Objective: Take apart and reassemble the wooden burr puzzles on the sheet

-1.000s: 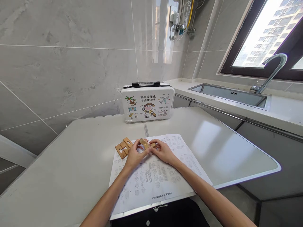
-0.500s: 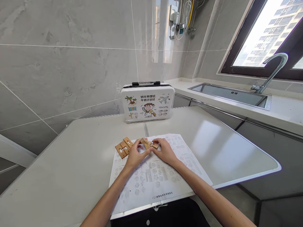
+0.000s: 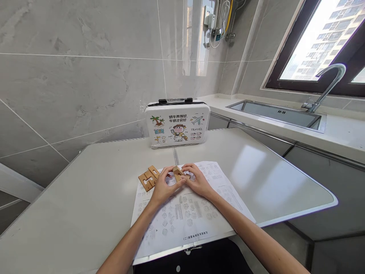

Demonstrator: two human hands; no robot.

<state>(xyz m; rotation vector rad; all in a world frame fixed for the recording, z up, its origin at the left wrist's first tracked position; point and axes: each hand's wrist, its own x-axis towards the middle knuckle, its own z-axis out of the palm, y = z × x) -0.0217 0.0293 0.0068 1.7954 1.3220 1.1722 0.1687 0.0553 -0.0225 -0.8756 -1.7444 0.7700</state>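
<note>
Over the printed instruction sheet (image 3: 188, 228), my left hand (image 3: 164, 187) and my right hand (image 3: 199, 182) come together at a few small wooden puzzle blocks (image 3: 177, 173). My left thumb and fingers close around a notched block. The fingers of my right hand press on the pieces from the other side, partly hiding them, with one darker block end showing under that palm. How the pieces fit together is too small to tell. Beside my left hand lies a flat wooden puzzle board (image 3: 148, 179) with cut-out slots, overlapping the sheet's left edge.
A white carry case (image 3: 178, 127) with cartoon prints stands upright at the table's back, against the wall. The folding table (image 3: 85, 198) has a centre seam. To the right are a counter with a sink (image 3: 276, 112) and a tap (image 3: 327, 87).
The wooden blocks have turned between my fingers; the notched one stands more upright. My right fingers have shifted slightly up and over the pieces. The board and sheet stay in place.
</note>
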